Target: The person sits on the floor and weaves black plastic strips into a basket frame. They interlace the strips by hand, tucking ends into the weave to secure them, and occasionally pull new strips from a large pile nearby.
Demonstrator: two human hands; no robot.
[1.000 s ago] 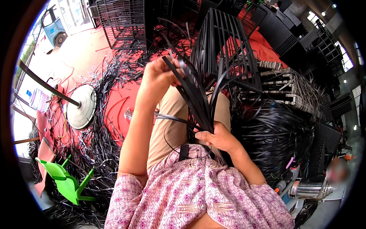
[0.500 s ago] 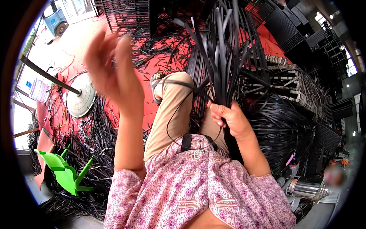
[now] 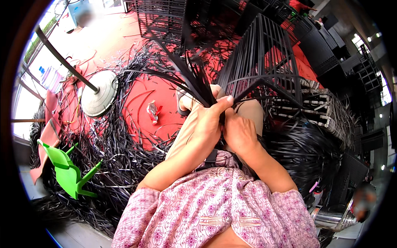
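A bundle of flat black strips [image 3: 197, 82] fans out upward and to the left above my lap. My left hand [image 3: 209, 118] is wrapped round the lower part of it, thumb laid across the strips. Right beside it, touching, my right hand [image 3: 240, 130] is closed with its knuckles up; its fingertips are hidden, and what they grip cannot be made out. Just beyond my knees stands a black frame [image 3: 264, 53] with closely spaced strips along it and a bar across its near end.
Loose black strips [image 3: 111, 161] are heaped at my left, around a small green chair [image 3: 70, 173] and a round pale base [image 3: 99, 94] with a pole. More strips [image 3: 302, 144] lie at my right, below a grey-brown woven piece [image 3: 322, 107]. A torn wrapper [image 3: 153, 111] lies on the red floor covering.
My left hand has come down from its raised place at the left and now grips the strips. The bundle has tipped leftward and lower, and my hands have come together.
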